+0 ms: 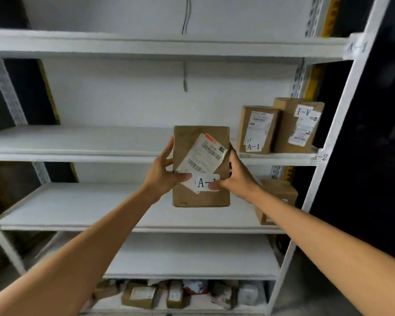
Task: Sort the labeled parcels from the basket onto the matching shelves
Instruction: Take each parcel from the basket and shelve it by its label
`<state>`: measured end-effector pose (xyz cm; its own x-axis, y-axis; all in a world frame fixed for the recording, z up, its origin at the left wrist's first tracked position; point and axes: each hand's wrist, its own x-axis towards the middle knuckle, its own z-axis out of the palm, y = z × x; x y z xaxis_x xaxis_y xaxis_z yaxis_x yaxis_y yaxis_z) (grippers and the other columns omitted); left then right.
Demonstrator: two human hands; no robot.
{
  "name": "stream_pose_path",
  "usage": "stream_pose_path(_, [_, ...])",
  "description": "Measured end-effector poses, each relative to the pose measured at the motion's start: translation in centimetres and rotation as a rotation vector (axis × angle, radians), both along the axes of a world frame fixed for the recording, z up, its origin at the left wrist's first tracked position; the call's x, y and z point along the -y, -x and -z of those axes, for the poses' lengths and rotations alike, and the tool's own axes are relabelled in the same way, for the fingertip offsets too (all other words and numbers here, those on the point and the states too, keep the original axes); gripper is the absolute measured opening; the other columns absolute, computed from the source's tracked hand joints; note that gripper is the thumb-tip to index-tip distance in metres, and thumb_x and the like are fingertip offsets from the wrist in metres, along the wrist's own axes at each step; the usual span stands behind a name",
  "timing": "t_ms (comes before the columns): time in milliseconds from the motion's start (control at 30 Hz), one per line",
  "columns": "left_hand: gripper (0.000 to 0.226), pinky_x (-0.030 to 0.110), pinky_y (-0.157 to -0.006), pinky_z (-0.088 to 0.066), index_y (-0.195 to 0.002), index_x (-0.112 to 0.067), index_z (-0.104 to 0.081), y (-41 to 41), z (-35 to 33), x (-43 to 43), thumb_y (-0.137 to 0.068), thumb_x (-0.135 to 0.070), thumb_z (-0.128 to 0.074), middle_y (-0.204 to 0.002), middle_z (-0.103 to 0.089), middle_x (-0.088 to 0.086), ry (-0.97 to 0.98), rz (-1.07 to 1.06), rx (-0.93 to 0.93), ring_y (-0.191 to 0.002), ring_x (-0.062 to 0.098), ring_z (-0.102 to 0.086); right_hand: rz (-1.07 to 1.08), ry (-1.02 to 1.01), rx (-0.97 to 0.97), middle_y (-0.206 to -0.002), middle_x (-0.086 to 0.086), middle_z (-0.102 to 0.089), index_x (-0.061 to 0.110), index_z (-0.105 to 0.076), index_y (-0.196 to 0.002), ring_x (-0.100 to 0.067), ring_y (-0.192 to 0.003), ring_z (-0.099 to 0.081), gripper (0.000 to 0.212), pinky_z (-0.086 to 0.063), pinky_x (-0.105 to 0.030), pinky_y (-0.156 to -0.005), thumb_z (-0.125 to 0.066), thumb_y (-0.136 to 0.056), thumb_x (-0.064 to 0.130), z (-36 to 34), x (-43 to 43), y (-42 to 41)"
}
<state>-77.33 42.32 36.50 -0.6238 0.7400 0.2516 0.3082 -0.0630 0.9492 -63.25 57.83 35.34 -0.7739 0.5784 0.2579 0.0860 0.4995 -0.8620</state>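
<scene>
Parcel (pixel 201 156) marked A-1 is in the air, upright, long axis vertical, label face toward me. I've got it in both hands. The left hand (pixel 163 173) grips its left edge, thumb on the front. The right hand (pixel 235 176) grips its right edge, thumb on the A-1 sticker. It hangs in front of the shelf board (pixel 78 142): top above the board's front edge, bottom below it.

Two A-1 parcels (pixel 258 130) stand side by side on that board, just right of mine. The post tag (pixel 357 45) on the board above reads A-1, so I judge this bay is the match.

The target lies forward and slightly up. Neither hand is nearer, as both sit level at the sides. I'd lift it, push straight in, and set it down left of those two. The bottom edge could catch the board's front.
</scene>
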Motion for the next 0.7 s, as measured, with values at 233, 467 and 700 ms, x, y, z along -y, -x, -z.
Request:
stream_pose_path(233, [0.109, 0.032, -0.065, -0.060, -0.148, -0.047, -0.016, 3.2, -4.2, -6.3, -0.073, 0.005, -0.076, -0.123, -0.061, -0.002, -0.079, 0.000, -0.119, -0.091, 0.008, -0.067, 0.086, -0.089, -0.133, -0.138, 0.004, -0.050, 0.028, -0.010, -0.152, -0.015, -0.126, -0.044, 0.124, -0.048, -0.029, -0.097, -0.089, -0.058, 0.007, -3.6, -6.3, 3.7])
stream_pose_path(467, [0.105, 0.048, -0.075, -0.059, -0.143, -0.048, -0.026, 7.3, -6.2, -13.9, -0.071, 0.014, -0.071, -0.124, -0.058, 0.006, -0.106, -0.084, -0.116, -0.099, 0.018, -0.064, 0.101, -0.140, -0.174, -0.138, 0.005, -0.048, 0.021, -0.008, -0.153, -0.010, -0.126, -0.041, 0.120, -0.043, -0.023, -0.094, -0.085, -0.063, 0.000, -5.4, -12.7, 8.3])
stream_pose_path(700, [0.102, 0.039, -0.063, -0.061, -0.141, -0.039, -0.017, 9.9, -4.5, -19.4, -0.072, 0.013, -0.070, -0.111, -0.059, -0.003, -0.089, -0.119, -0.153, -0.087, 0.009, -0.066, 0.131, -0.169, -0.164, -0.131, 0.011, -0.047, 0.025, -0.006, -0.153, -0.003, -0.123, -0.039, 0.121, -0.041, -0.017, -0.091, -0.082, -0.064, -0.005, -4.5, -17.3, 11.2])
